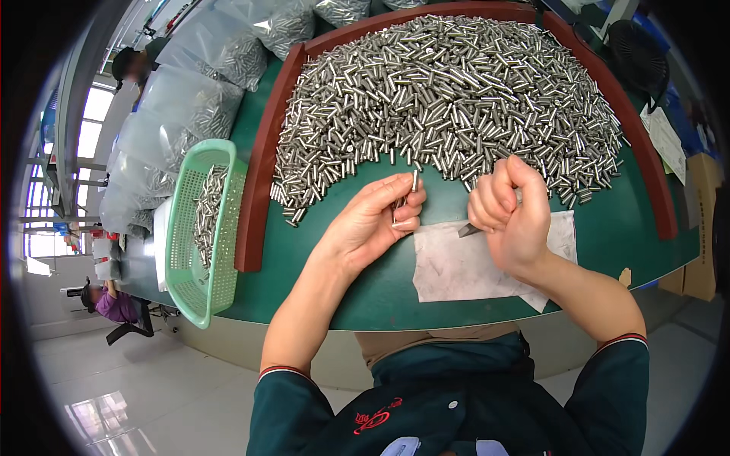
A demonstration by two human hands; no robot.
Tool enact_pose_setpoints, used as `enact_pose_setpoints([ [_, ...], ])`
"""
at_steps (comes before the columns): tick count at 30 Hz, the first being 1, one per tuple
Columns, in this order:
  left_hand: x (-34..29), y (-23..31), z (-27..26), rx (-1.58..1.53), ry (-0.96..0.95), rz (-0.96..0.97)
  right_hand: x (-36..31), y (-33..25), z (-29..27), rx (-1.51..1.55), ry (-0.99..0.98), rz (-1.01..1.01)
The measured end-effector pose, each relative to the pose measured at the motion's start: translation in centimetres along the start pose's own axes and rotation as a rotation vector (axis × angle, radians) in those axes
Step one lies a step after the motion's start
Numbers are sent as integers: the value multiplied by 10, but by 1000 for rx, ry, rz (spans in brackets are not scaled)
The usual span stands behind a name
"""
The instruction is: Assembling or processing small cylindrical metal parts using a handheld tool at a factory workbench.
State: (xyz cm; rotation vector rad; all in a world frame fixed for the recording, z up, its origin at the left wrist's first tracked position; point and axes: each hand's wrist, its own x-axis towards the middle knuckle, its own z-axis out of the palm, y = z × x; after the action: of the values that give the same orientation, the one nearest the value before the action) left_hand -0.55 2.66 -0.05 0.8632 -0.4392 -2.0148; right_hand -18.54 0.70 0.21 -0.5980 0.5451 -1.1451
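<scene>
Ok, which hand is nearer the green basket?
Left. The left hand, pinching a metal pin, is right of the green basket, with the red rail between them; the right hand is farther right, above the pale cloth.

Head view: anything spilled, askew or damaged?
The cloth lies askew below the right hand, creased and smudged grey. A tan patch on the table, near its front edge, also looks odd: scrap or chipped surface, can't tell. The pins sit between the red rails; no clear spill.
</scene>
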Motion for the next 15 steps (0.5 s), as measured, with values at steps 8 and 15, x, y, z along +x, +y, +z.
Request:
enact_pose_setpoints([
  [8,1,1,-1,-1,-40,-15,-3,-8,2,-59,-175,-74],
  [15,-11,7,14,-80,-33,16,-4,-32,27,-1119,-286,-532],
])
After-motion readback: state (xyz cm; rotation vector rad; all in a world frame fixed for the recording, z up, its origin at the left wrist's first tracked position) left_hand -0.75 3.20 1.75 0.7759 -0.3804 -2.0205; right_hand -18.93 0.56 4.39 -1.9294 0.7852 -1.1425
